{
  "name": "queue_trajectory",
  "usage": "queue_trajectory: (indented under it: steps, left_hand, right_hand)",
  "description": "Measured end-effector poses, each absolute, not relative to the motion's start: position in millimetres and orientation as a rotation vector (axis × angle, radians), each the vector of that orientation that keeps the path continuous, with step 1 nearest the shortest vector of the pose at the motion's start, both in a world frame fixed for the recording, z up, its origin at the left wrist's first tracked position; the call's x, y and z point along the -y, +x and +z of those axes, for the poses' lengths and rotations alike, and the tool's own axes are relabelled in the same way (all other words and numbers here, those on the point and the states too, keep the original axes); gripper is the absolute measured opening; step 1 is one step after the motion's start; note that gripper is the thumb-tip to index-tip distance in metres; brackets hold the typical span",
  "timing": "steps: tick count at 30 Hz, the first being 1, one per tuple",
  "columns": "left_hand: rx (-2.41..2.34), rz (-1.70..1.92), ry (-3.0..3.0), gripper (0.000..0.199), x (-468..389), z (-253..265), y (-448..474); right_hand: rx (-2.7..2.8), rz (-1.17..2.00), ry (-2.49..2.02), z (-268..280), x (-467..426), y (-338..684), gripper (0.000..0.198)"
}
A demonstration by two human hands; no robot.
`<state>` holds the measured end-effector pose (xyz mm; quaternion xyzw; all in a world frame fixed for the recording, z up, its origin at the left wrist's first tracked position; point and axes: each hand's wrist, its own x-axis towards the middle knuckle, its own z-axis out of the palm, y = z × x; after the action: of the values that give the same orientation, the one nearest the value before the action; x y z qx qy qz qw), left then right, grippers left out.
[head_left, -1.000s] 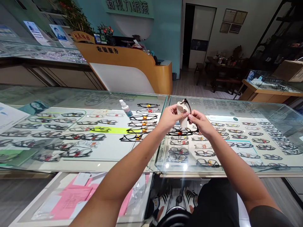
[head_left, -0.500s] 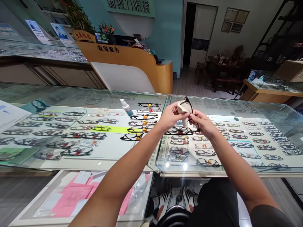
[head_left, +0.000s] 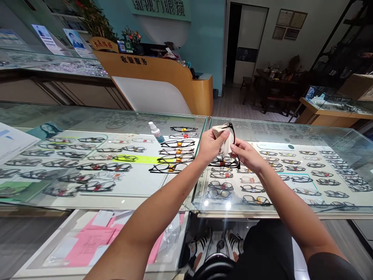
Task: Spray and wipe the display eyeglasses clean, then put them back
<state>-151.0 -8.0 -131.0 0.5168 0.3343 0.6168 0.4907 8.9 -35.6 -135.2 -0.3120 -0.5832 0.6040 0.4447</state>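
Cream cloth (head_left: 225,145) is bunched in the left hand (head_left: 210,146), thumb pressed over it, and it's held right up against a dark-framed pair of glasses (head_left: 234,133) above the display case on the right (head_left: 262,214). The frame is pinched by the fingertips of the right hand (head_left: 247,154), though exactly which bit is gripped can't be made out behind the fabric. For a decent wipe, the frame is best steadied close to the spot being rubbed, with only light thumb pressure used so nothing gets bent. As for containers, rows of glasses (head_left: 256,200) are laid out inside that case, and more are kept in the case on the left (head_left: 131,204), with a white spray bottle (head_left: 156,133) stood on its top. Pink and white papers (head_left: 90,243) plus clear plastic (head_left: 169,241) are stuffed into the open drawer (head_left: 40,253) below.
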Motion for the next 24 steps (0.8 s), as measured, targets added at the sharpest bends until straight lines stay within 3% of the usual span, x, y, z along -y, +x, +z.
queue_trajectory:
  steps: [8, 24]
  left_hand:
    - [-0.717, 1.197, 1.124, 0.034, -14.8, -138.2, -164.7]
    - [-0.834, 1.25, 1.308, 0.048, -11.8, -138.4, -164.6]
  right_hand:
    - [1.296, 1.421, -0.835, -136.7, 28.6, 14.6, 0.057]
    - [1.31, 1.222, -0.904, -138.0, 26.3, 11.2, 0.057]
